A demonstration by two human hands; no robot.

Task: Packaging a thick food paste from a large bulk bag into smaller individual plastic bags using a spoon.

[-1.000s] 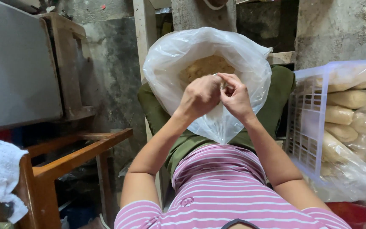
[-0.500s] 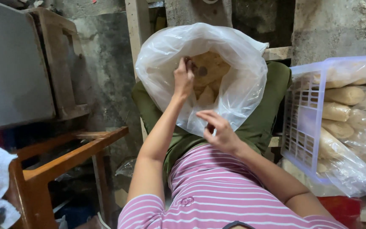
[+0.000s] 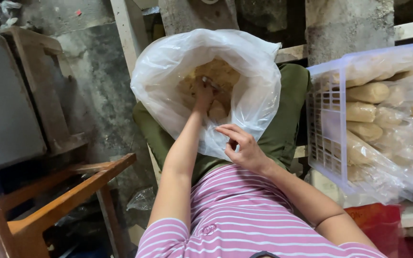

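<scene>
A large clear plastic bag stands open on my lap, holding pale yellow snack pieces. My left hand reaches down into the bag, and its fingers are buried among the pieces, so its grip is hidden. My right hand is outside the bag at its near wall. Its fingers are apart and curved, and they touch the plastic. I wear a pink striped shirt, and green cloth lies under the bag.
A white lattice basket at the right holds several clear packets of the same yellow snack. A wooden chair frame stands at the lower left, beside a grey panel. Concrete posts rise behind the bag.
My two hands were together at the bag's mouth. The left hand then went down into the bag, and the right hand dropped back to the bag's near side.
</scene>
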